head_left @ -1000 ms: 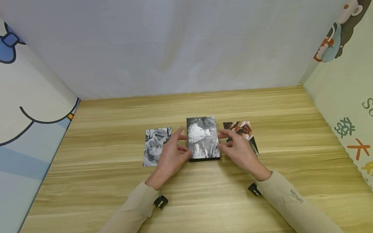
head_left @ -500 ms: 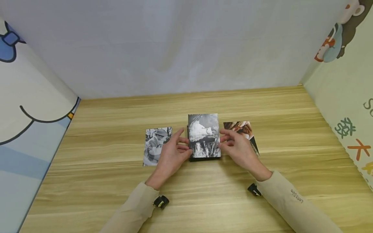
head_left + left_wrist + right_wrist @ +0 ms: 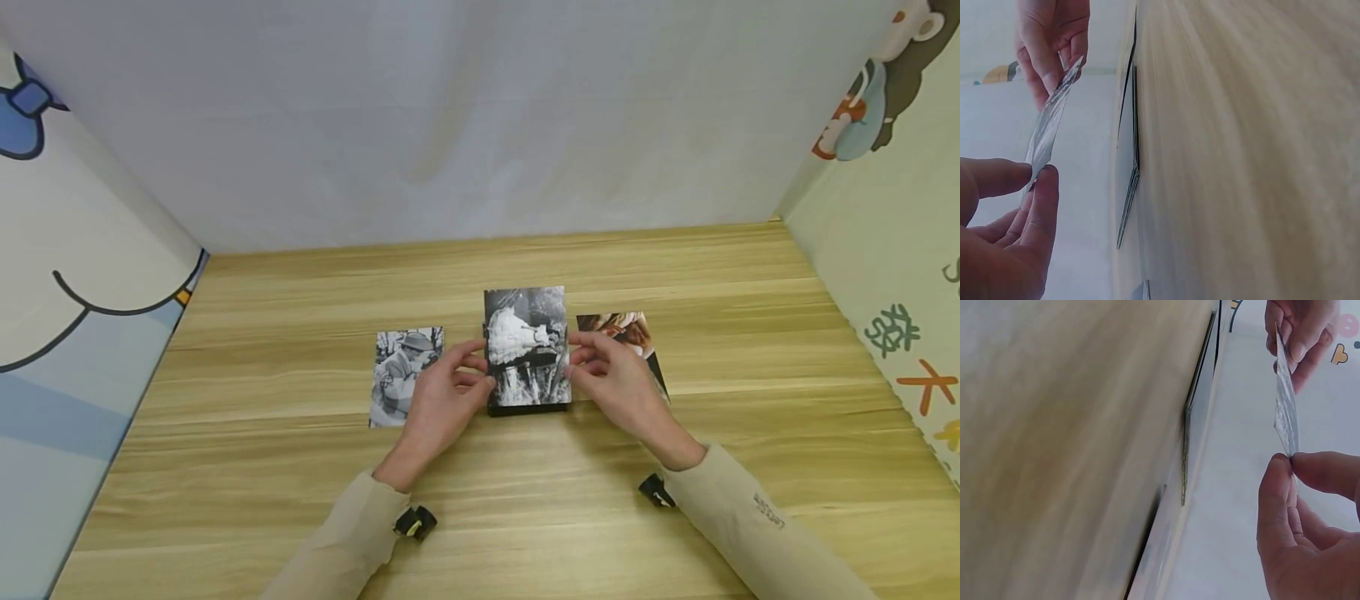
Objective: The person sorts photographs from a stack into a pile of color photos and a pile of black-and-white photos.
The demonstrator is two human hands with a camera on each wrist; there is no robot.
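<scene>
Wooden desk, white backdrop: both hands pinch a black-and-white photo by its side edges, left hand and right hand, above a dark stack. Held so lightly (thin, bowed paper), it could slip or crease.

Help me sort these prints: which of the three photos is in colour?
The right photo, partly hidden behind the right hand. It shows warm brown tones; the left photo and the middle photo, pinched by both hands, are black and white.
</scene>
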